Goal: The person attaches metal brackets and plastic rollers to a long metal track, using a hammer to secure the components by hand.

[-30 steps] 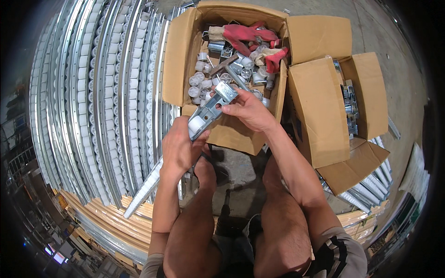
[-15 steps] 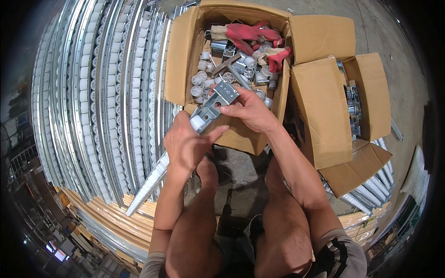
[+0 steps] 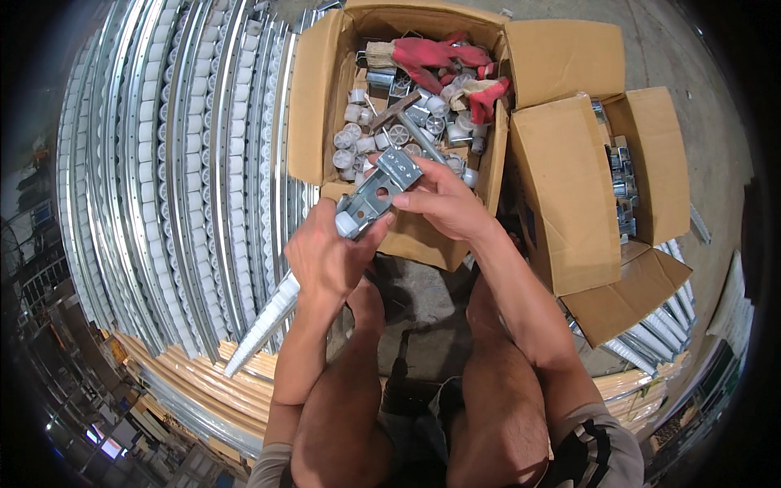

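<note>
My left hand (image 3: 327, 259) grips a long metal roller rail (image 3: 370, 199) near its upper end, where a white roller sits in the channel. The rail's lower end (image 3: 260, 329) slants down to the left. At the rail's top, my right hand (image 3: 443, 199) pinches a small grey metal bracket (image 3: 399, 169). Both hands hover over the front edge of an open cardboard box (image 3: 313, 106) that holds several white rollers (image 3: 351, 134), metal brackets and a red glove (image 3: 431, 55).
Long roller rails (image 3: 175, 163) lie in rows at the left on wooden slats (image 3: 203, 382). A second open cardboard box (image 3: 586, 179) with metal parts (image 3: 625, 187) stands at the right. More rails (image 3: 651, 342) lie at the lower right. My bare knees show below.
Both hands have shifted slightly down toward me with the rail. The bracket stays at the rail's upper end between my right fingers.
</note>
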Motion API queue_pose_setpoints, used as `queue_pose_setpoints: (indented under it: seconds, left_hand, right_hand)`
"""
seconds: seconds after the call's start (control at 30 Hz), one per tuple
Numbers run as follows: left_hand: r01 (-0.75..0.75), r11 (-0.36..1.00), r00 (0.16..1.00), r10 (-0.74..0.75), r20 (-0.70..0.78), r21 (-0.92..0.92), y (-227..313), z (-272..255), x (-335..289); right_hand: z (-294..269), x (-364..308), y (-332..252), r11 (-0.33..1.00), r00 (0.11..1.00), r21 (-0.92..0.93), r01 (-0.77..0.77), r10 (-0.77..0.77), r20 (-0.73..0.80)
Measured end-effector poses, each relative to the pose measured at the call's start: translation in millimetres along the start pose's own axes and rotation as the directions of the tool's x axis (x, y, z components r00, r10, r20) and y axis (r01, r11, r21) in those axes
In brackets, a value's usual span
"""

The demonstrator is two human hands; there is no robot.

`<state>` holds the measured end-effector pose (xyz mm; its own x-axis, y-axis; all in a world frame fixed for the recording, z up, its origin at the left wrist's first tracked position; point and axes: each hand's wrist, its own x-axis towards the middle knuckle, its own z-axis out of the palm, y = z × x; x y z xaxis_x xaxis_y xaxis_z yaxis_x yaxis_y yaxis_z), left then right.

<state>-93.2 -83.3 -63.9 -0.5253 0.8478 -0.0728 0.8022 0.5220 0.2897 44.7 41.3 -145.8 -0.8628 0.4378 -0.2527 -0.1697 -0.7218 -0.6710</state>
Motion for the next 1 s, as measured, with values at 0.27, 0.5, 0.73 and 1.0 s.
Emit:
queue_pose_setpoints:
  seconds: [0.27, 0.5, 0.73, 1.0]
  left_hand:
    - [-0.042, 0.991, 0.999, 0.043, 0.001, -0.128, 4, 0, -20]
    - [-0.042, 0.989, 0.998, 0.047, 0.031, -0.144, 2, 1, -21]
    - [-0.095, 0.982, 0.994, 0.102, 0.037, -0.166, -4, 8, -27]
    - [-0.152, 0.98, 0.986, 0.159, 0.048, -0.132, -3, 3, -45]
  right_hand:
    - [10, -16, -26, 0.956, 0.996, -0.284, -0.068, 0.051, -0.069]
    - [15, -21, -15, 0.968, 0.97, -0.251, -0.029, -0.033, -0.24]
    - [2, -21, -19, 0.992, 0.955, -0.096, 0.08, -0.104, -0.278]
    - [0, -25, -32, 0.983, 0.979, -0.186, -0.005, -0.032, -0.2]
